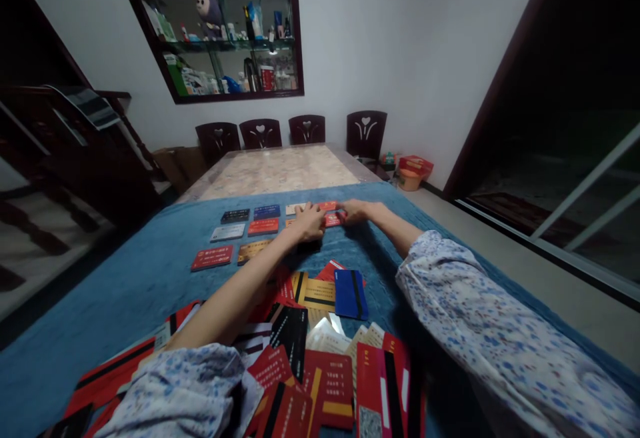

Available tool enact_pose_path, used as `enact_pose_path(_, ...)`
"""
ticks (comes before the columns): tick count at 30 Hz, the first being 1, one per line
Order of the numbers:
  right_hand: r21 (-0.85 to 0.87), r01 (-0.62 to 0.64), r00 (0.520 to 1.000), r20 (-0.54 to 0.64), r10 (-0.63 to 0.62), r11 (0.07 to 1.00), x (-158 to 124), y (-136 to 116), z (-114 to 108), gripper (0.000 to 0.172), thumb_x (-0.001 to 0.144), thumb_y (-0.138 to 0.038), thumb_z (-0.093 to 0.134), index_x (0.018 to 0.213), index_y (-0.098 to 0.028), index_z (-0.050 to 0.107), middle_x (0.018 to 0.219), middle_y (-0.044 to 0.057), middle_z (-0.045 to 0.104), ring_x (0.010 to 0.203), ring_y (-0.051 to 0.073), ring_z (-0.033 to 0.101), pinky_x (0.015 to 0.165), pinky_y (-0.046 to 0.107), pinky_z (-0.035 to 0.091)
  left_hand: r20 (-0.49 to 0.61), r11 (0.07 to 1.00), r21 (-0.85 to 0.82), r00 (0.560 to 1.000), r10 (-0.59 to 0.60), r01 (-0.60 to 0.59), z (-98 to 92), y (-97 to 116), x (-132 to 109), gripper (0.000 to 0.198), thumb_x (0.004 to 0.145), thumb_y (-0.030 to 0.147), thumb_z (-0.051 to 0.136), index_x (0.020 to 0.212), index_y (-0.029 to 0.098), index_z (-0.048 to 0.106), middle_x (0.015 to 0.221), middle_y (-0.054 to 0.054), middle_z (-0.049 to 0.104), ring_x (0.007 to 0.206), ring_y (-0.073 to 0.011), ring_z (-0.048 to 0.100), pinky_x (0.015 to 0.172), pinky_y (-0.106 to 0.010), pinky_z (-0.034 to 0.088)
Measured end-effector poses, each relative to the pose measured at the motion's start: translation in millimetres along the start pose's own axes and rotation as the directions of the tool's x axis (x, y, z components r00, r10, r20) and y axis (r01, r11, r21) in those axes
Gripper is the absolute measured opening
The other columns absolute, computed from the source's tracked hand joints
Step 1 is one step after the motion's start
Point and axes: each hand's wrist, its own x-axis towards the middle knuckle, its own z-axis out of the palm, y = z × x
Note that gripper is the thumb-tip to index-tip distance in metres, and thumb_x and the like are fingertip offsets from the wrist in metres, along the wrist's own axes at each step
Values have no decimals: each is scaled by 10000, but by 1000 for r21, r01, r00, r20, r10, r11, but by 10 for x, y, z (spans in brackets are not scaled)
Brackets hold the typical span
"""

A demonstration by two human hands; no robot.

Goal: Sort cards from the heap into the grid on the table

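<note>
Both hands reach to the far part of the blue cloth, over rows of neatly laid cards. My left hand (311, 222) rests on cards at the right of the rows; its fingertips are partly hidden. My right hand (352, 212) has its fingers closed at the edge of a red card (333, 219). To the left lie a black card (235, 215), a dark blue card (267, 211), a silver card (227, 232), an orange-red card (263, 226), a red card (212, 257) and a gold card (253, 250). Nearer me is a loose heap with a blue card (351, 294).
More loose cards, such as a red one (327, 385), spread under and beside my left forearm. Beyond the blue cloth (125, 271) the marbled table top (285, 170) continues to dark chairs (367, 133). A wall shelf and a dark doorway stand around.
</note>
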Motion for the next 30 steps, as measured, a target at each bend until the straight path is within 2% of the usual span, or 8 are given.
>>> enact_pose_path(3,-14,-26,999,-29,26,1000,-89,26,-11,684,731,-326,674,1385,-233,496,1250,119,648,1106,272,620,827,315,498,-24,998,-12,998,61,-61,-28,3,-115,463,793,215,548,1256,208,558,1310,-129,527,1228,-321,404,971,-516,357)
enact_pose_path(6,-27,-37,997,-74,35,999,-211,27,-18,729,753,-363,646,1438,-229,436,1330,155,583,1160,316,577,863,385,488,-39,991,-46,992,120,-122,-64,37,-256,599,763,211,584,1354,252,495,1354,-113,504,1263,-331,372,992,-531,330)
enact_pose_path(12,-59,4,989,-145,-12,998,-472,-12,80,597,770,-329,614,1357,-266,525,1271,132,611,1160,330,547,909,460,440,17,958,-134,966,260,-255,-114,166,-565,633,721,203,629,1336,317,528,1445,-49,459,1314,-353,321,1017,-527,311)
enact_pose_path(15,-91,53,981,-183,-69,994,-607,-41,175,531,783,-331,603,1308,-262,568,1231,128,627,1163,327,528,904,457,426,54,925,-176,935,350,-336,-155,250,-716,629,745,207,592,1356,338,515,1497,-32,425,1335,-361,300,1030,-552,299)
enact_pose_path(19,-112,93,973,-199,-114,989,-816,-110,260,469,807,-328,582,1269,-248,601,1210,131,634,1147,317,522,886,436,416,190,882,-238,871,452,-406,-252,384,-883,729,703,142,557,1386,385,480,1552,0,372,1359,-354,282,1037,-582,283)
enact_pose_path(21,-124,100,970,-207,-124,987,-932,-156,273,443,820,-310,567,1255,-239,610,1199,127,640,1123,306,528,872,431,414,243,871,-250,844,478,-422,-298,448,-930,751,678,104,527,1365,408,499,1559,21,362,1370,-348,280,1037,-596,280)
enact_pose_path(24,-130,119,965,-219,-146,984,-1106,-222,276,423,834,-291,551,1248,-230,614,1166,117,654,1096,293,530,856,424,403,287,870,-246,825,487,-428,-334,523,-955,789,641,63,493,1346,416,521,1564,33,357,1379,-346,284,1023,-607,295)
enact_pose_path(30,-106,141,953,-253,-164,984,-1392,-269,337,367,854,-300,554,1203,-239,647,1138,119,667,1096,288,515,846,401,376,291,882,-232,836,466,-411,-279,606,-973,787,659,53,482,1356,415,514,1548,10,388,1362,-347,317,991,-600,327)
